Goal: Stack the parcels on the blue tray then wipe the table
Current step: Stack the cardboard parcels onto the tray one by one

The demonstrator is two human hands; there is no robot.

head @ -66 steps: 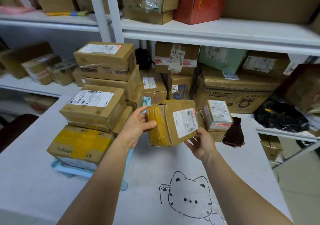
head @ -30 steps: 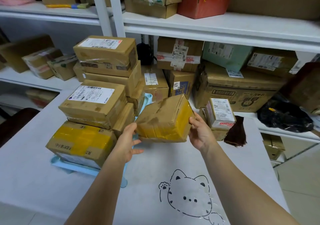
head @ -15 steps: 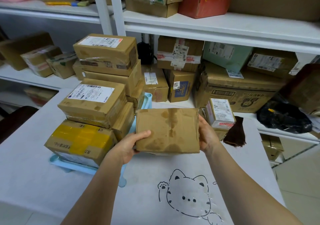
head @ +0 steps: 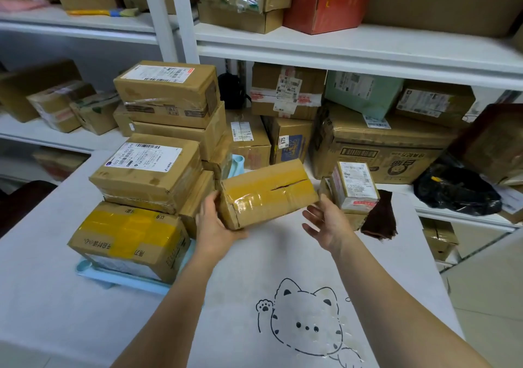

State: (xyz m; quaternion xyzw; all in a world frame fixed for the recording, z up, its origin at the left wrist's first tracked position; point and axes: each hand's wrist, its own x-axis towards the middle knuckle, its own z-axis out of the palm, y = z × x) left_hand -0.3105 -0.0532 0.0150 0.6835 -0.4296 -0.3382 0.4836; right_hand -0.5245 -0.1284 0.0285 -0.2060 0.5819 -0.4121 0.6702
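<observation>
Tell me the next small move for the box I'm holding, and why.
Probably bring the open right hand back onto the taped parcel, then lift it onto the stack on the blue tray. Only the left hand supports its near corner, and it hangs tilted beside the stack, so a one-handed lift looks shaky.

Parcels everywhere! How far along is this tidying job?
Several boxes already sit stacked on the blue tray. The left hand grips another taped parcel; the right hand is open beside it. A small parcel waits on the table, and the dark cloth lies unused.

Table (head: pixel 70 311): blue tray (head: pixel 124 281), dark cloth (head: pixel 379 217).
</observation>
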